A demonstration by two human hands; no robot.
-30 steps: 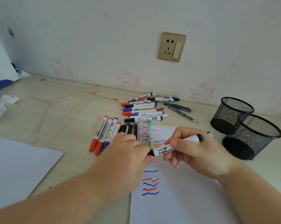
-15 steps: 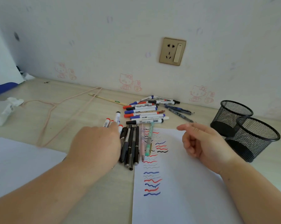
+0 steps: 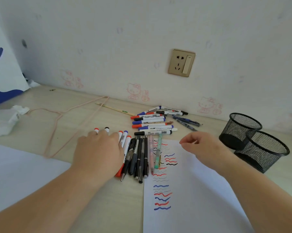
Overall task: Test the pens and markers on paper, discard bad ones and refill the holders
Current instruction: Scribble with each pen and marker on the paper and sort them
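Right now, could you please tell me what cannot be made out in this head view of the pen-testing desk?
- Markers under the left hand: the hand covers most of their barrels, so their count is unclear.
- Mesh holders: their dark insides do not show whether anything is in them.
- Marker labels: print too small to read.
- Test paper: bottom edge cut off by the frame.
- Right hand: its curled fingers hide the fingertips.
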